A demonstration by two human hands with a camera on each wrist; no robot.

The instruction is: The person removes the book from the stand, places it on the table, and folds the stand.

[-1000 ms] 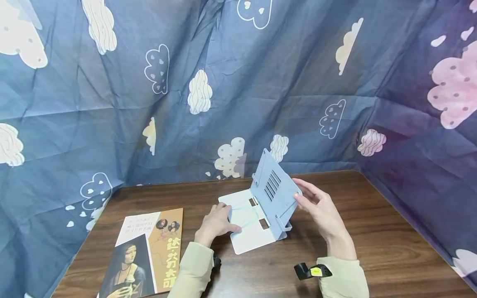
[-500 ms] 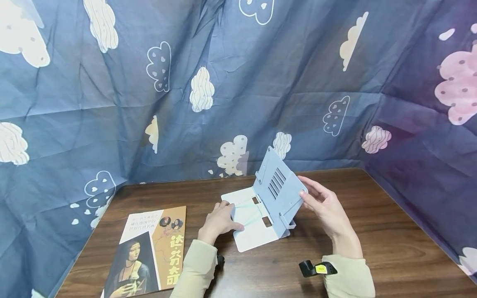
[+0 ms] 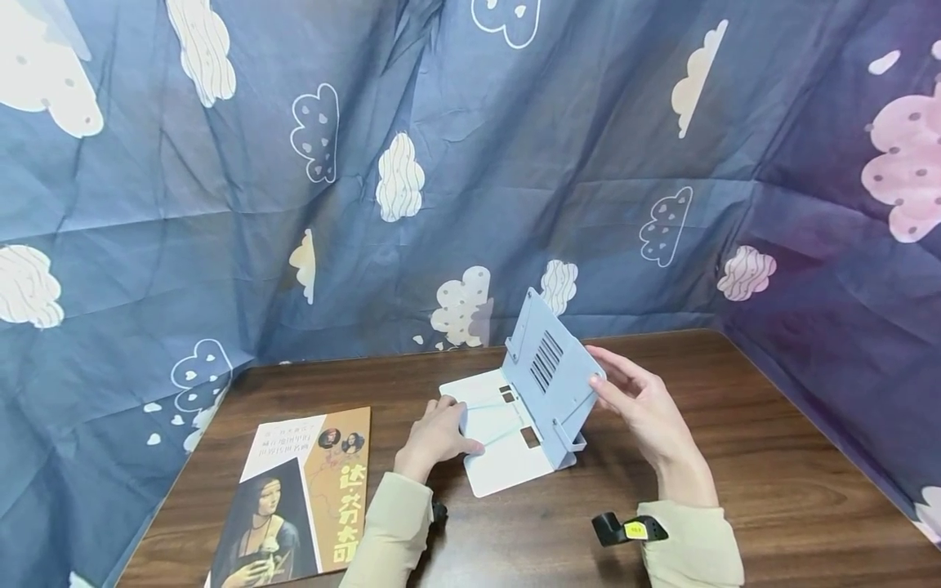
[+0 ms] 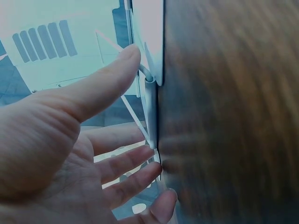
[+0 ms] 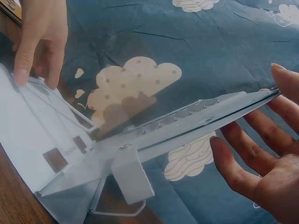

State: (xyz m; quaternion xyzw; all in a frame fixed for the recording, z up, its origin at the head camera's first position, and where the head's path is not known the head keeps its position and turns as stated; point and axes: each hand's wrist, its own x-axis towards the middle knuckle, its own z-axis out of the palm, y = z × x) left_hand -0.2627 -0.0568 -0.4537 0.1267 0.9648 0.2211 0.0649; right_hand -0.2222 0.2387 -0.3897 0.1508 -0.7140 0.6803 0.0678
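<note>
A light blue metal book stand [image 3: 569, 388] is unfolded on the table, its slotted panel tilted up and its pale base plate [image 3: 507, 475] lying flat. My left hand [image 3: 439, 437] is at the base's left edge, pinching the thin wire prop [image 5: 86, 122] between thumb and fingers. In the left wrist view, the thumb of the left hand [image 4: 70, 107] lies over the wire and the other fingers reach behind it. My right hand [image 3: 650, 412] holds the panel's right edge, thumb on the front face and fingers behind. A small page clip [image 5: 133, 179] projects from the panel's lower edge.
A book [image 3: 323, 457] with a painted portrait on its cover lies on the left of the brown wooden table [image 3: 772, 457]. Behind the table hangs a blue cloth [image 3: 470, 163] with cloud prints. Black wrist cameras [image 3: 625, 531] are strapped to both wrists.
The wire prop under my left hand has come up slightly, its line now crossing the base's small cutout. The head view has shifted a little; my right hand keeps its hold on the panel.
</note>
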